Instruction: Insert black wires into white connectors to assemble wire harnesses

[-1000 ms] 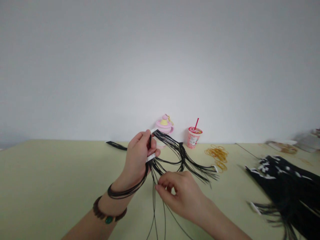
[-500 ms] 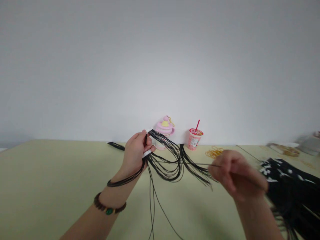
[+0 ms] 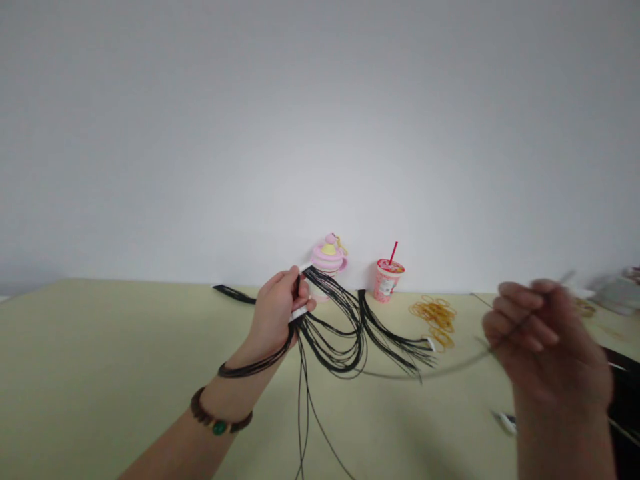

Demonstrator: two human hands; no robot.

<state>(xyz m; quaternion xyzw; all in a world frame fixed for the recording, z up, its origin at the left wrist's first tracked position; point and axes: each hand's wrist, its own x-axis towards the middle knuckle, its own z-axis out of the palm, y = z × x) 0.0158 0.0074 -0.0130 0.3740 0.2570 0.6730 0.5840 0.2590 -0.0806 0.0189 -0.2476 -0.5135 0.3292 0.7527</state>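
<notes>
- Pinching a thin black strand (image 3: pixel 440 368), the right hand (image 3: pixel 547 343) is raised over the right side of the tabletop (image 3: pixel 100 360). It is blurred by motion, but its grip looks closed on the strand, which arcs back to the bundle.
- Clamping a bunch of black cords (image 3: pixel 340 340) and two white tabs (image 3: pixel 299 313), the left hand (image 3: pixel 274 313) holds a closed grip above the tabletop's middle.
- Hanging below that hand, the cords form loose loops. One length wraps the left wrist, and long ends trail toward the near edge.
- Risking a tangle, a hard pull on the strand could snag the loops into a knot. A slackened left grip could let the tabs slip and the bunch drop. Loose ends could also catch on the wooden bead bracelet (image 3: pixel 219 423).
- Standing along the far edge are a pink teapot-shaped trinket (image 3: pixel 329 257) and a paper cup (image 3: pixel 386 281) with a red straw, with rubber bands (image 3: pixel 435 320) lying nearby.
</notes>
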